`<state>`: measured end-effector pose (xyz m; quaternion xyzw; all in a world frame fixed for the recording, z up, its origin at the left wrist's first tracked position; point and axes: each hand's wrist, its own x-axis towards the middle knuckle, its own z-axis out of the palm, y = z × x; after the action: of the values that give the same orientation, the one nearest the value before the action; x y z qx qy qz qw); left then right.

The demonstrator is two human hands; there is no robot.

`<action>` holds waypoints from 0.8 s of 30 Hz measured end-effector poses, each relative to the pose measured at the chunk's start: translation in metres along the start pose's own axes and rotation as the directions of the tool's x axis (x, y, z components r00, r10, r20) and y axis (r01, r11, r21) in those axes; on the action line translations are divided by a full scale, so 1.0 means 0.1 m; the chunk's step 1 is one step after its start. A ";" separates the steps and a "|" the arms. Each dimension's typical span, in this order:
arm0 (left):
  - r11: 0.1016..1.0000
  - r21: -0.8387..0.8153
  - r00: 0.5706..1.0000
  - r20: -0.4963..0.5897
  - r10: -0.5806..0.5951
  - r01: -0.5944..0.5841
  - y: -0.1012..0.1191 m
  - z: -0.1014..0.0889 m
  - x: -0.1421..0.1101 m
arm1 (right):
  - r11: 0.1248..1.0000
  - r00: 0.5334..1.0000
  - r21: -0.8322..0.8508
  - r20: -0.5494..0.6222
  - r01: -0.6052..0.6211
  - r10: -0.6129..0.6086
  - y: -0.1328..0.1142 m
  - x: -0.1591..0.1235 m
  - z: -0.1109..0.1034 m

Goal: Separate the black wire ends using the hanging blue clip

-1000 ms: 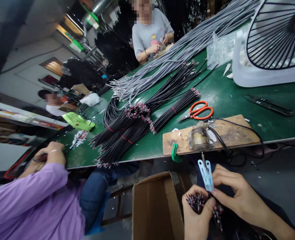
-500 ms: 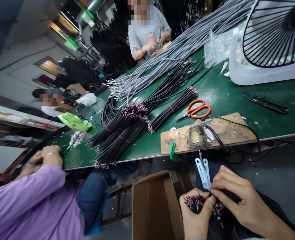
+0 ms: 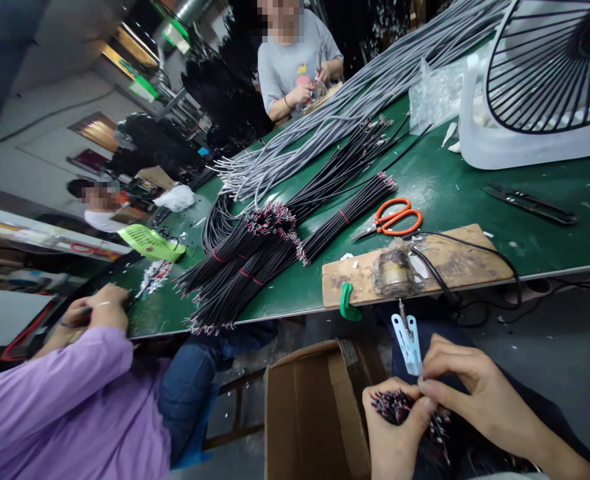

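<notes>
My left hand (image 3: 392, 433) is closed around a bundle of black cables (image 3: 395, 405), whose stripped ends show red, white and black wires. My right hand (image 3: 467, 390) is closed in a pinch on a thin wire end, just above my left thumb. Touching or nearly touching these fingertips is the lower end of a light blue plastic clip (image 3: 407, 347). The clip sits on a metal tip that sticks out from a round, dirty metal piece (image 3: 395, 272) on a wooden board (image 3: 465, 257). My palms hide the rest of the held cables.
On the green table (image 3: 539, 253) lie tied black cable bundles (image 3: 239, 273), grey cables (image 3: 325, 127), orange-handled scissors (image 3: 397, 217), black snips (image 3: 529, 203) and a fan (image 3: 499, 150). A green clamp (image 3: 347, 303) grips the board. An open cardboard box (image 3: 309, 413) stands below. A purple-sleeved co-worker (image 3: 75, 400) sits left.
My right fingertips have shifted slightly down and left, close against my left thumb. The left hand keeps hold of the cable bundle. The view has tilted a little.
</notes>
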<state>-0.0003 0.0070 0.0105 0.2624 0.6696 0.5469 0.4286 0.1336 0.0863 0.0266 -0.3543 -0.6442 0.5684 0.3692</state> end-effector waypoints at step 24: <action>0.959 -0.213 0.944 0.232 0.235 -0.186 0.27 -0.06 0.13 | 0.905 0.972 0.356 0.093 -0.234 0.215 -0.07 0.23 -0.03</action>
<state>-0.0155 0.0215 0.0332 0.3591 0.5222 0.6122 0.4728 0.1250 0.1066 0.0358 -0.3365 -0.4919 0.7257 0.3438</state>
